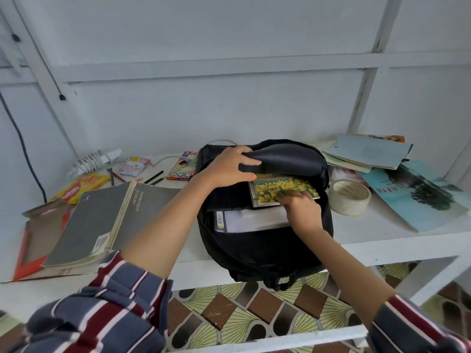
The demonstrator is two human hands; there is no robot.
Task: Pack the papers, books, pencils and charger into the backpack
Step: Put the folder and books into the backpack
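Black backpack [267, 248]. Yellow blossoms on green covering the book [277, 190]. Plain grey on the big paperback [89, 220]. Slate blue, dark red and white stripes on the sleeves [122, 296]. Cream tape roll [349, 198]. Teal booklet [413, 200]. White shelf [382, 231]. Brown blocks and pale yellow fans patterning the floor tiles [254, 309].

A home study corner: white desk [382, 240] strewn with books [96, 220] and pencils [154, 177].
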